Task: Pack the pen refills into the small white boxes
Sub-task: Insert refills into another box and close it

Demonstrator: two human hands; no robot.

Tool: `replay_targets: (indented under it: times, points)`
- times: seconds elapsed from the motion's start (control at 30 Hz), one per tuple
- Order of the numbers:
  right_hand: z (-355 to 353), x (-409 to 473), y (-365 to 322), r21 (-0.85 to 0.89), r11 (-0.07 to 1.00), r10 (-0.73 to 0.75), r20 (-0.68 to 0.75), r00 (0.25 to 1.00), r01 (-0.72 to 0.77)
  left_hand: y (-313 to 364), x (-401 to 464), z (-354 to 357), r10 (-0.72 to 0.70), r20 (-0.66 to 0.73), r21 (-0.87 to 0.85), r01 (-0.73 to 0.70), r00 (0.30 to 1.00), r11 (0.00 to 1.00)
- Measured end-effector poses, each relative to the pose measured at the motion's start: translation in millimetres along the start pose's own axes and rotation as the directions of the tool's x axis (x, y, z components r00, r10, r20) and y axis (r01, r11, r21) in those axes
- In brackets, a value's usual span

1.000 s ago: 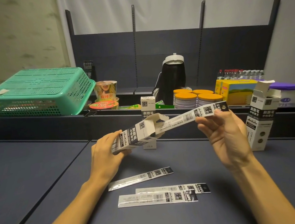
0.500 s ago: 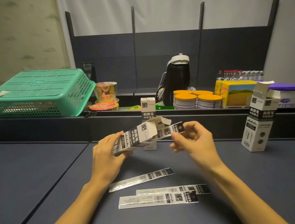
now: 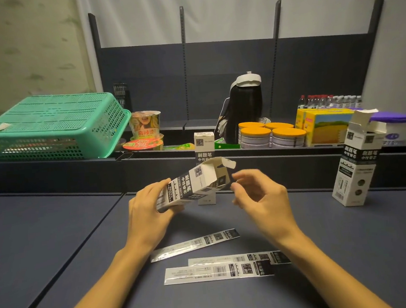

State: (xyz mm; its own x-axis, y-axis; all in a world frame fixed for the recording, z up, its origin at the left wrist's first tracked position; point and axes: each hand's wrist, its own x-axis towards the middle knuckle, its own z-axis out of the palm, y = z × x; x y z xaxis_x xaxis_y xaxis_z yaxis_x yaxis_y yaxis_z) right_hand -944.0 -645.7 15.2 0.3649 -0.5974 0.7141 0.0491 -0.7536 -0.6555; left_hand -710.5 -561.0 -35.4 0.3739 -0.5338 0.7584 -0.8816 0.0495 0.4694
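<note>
The refill pack has gone fully into the tilted box [image 3: 194, 186], gripped by the left hand [image 3: 148, 211]; right hand [image 3: 261, 195] hovers beside its flap, loosely curled, empty.

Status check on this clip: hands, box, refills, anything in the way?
Left hand grips open box, tilted, flap up. Right hand at the box mouth, fingers loosely curled, holding nothing. Three refill packs flat on the table. Nothing in the way.

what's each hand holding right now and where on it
The left hand grips the small white box by its closed lower end. The right hand holds nothing, fingers loosely curled beside the box's open mouth.
</note>
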Motion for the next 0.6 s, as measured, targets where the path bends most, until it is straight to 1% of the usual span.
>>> replay_targets:
  times: [0.07, 0.1, 0.13, 0.17, 0.2, 0.23, 0.3, 0.37, 0.4, 0.53, 0.6]
  points:
    - [-1, 1, 2, -0.07, 0.997, -0.006, 0.054, 0.999, 0.01, 0, 0, 0, 0.0, -0.003, 0.005, 0.0, 1.0, 1.0]
    - [-3, 1, 5, -0.13, 0.991, 0.024, 0.104, 0.994, -0.01, 0, 0, 0, -0.005, -0.011, 0.005, 0.005, 1.0, 1.0]
    - [-5, 3, 9, -0.222, 0.974, 0.076, 0.177, 0.981, -0.036, 0, 0, -1, -0.013, -0.021, 0.001, 0.013, 1.0, 1.0]
    - [-8, 3, 14, -0.345, 0.937, 0.149, 0.265, 0.953, -0.051, 1, 0, -1, -0.022, -0.03, -0.007, 0.022, 0.999, 1.0]
    - [-9, 3, 18, -0.479, 0.877, 0.238, 0.355, 0.904, -0.043, 2, 0, -2, -0.029, -0.036, -0.015, 0.029, 0.999, 0.999]
    - [-10, 2, 23, -0.586, 0.81, 0.328, 0.433, 0.84, -0.014, 3, 0, -2, -0.032, -0.04, -0.022, 0.031, 0.999, 0.999]
    - [-10, -2, 26, -0.704, 0.708, 0.457, 0.517, 0.724, 0.055, 5, 0, -2, -0.038, -0.042, -0.036, 0.037, 0.998, 0.999]
    - [-7, -4, 24, -0.744, 0.658, 0.507, 0.552, 0.662, 0.116, 6, 0, -2, -0.054, -0.045, -0.053, 0.051, 0.998, 0.997]
    - [-6, -4, 22, -0.749, 0.651, 0.515, 0.556, 0.653, 0.125, 6, 1, -3, -0.059, -0.046, -0.058, 0.056, 0.997, 0.997]
    - [-7, -3, 20, -0.719, 0.691, 0.5, 0.551, 0.668, 0.077, 6, 0, -3, -0.048, -0.044, -0.067, 0.045, 0.998, 0.997]
    - [-8, -2, 23, -0.684, 0.727, 0.467, 0.564, 0.68, 0.068, 7, 0, -4, -0.048, -0.046, -0.063, 0.045, 0.998, 0.997]
